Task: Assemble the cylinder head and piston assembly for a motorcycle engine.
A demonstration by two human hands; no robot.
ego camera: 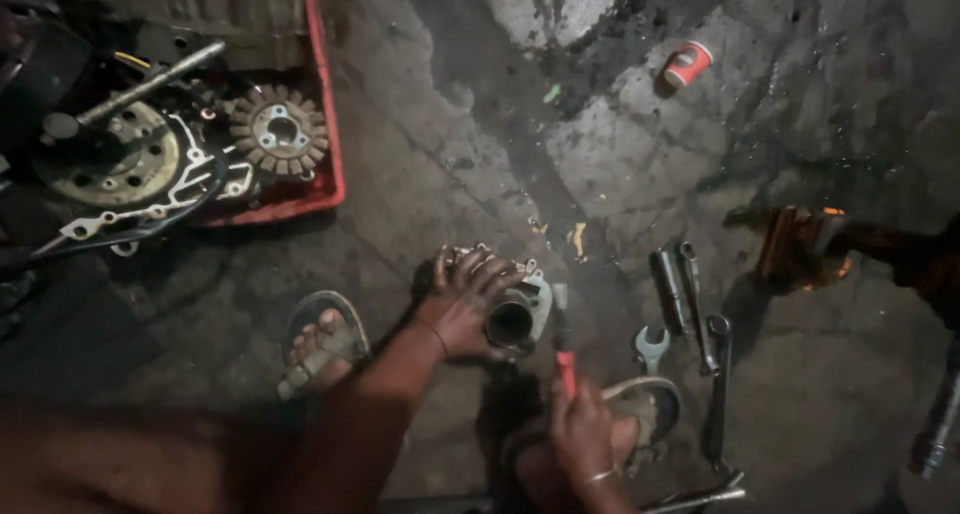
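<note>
On the stained concrete floor between my feet lies a grey metal engine cylinder (527, 309) with a round bore. My left hand (465, 299) rests on top of it, fingers spread and gripping its edge. My right hand (580, 434) is closed around a red-handled tool (565, 359) whose dark shaft points up toward the cylinder's right side. Whether the tip touches the part is too dark to tell.
A red plastic crate (325, 124) at the upper left holds a stator, a rotor, a gasket and other engine parts. Several spanners and wrenches (690, 314) lie right of the cylinder. A red paper cup (686, 64) lies far back. An orange rag (800, 249) sits at right. My sandalled feet (322, 342) flank the part.
</note>
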